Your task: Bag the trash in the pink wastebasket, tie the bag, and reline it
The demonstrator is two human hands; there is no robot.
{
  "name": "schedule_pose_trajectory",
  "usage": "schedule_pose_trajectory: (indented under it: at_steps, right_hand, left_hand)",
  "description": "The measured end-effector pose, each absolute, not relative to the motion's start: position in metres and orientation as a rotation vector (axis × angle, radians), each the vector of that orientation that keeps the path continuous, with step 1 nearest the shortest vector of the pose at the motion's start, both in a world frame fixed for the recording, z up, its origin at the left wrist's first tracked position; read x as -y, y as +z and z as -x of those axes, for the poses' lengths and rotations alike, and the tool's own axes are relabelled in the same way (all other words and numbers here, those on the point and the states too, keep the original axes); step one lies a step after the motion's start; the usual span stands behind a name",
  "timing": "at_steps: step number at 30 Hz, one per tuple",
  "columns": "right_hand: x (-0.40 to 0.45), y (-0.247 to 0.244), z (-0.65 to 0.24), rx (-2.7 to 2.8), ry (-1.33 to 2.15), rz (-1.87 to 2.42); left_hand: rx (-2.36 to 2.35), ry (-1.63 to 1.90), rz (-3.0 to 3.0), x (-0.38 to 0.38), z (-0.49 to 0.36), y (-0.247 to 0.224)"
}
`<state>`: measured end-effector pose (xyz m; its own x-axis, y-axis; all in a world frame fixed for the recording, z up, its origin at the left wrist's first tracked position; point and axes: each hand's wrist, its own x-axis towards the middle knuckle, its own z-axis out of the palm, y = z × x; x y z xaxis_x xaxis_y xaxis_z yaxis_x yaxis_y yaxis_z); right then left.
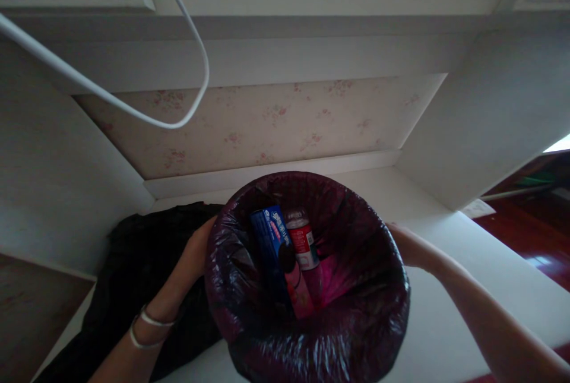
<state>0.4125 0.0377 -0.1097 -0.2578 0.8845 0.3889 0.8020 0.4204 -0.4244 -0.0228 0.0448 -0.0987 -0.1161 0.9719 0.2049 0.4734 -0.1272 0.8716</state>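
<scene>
A round trash bin (pixel 307 347) lined with a shiny dark purple plastic bag is in front of me, its mouth facing up toward me. My left hand (pixel 203 247) grips the bin's left side, and my right hand (pixel 403 244) grips its right side. The fingers of both hands are mostly hidden behind the bin. Inside lie a blue cookie box (pixel 272 237) with a dark cookie and pink pictured on it, and a clear bottle (pixel 303 240) with a red and white label. The bin's underside is out of sight.
Under the bin is a white surface (pixel 449 276). Black fabric (pixel 133 276) lies to the left. A white cable (pixel 178 124) hangs at upper left. White panels stand on both sides, with floral wallpaper (pixel 276 116) behind and a shelf (pixel 312 4) above. Reddish floor (pixel 534 222) shows at right.
</scene>
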Motion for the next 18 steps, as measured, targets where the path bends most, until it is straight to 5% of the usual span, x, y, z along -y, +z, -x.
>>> schedule_pose_trajectory:
  at_steps: [6, 11, 18]
  right_hand:
    - [-0.019, -0.048, -0.396, 1.898, 0.01, 1.287]
    - [-0.02, -0.011, -0.367, 2.67, 0.227, 0.819]
    - [-0.033, -0.026, -0.376, 2.642, 0.244, 0.726]
  left_hand:
    - [-1.605, 1.562, -2.089, -0.002, 0.029, -0.059]
    - [-0.764, 0.786, -2.755, 0.021, 0.011, -0.029]
    - [-0.702, 0.974, -2.876, 0.0, 0.015, -0.048]
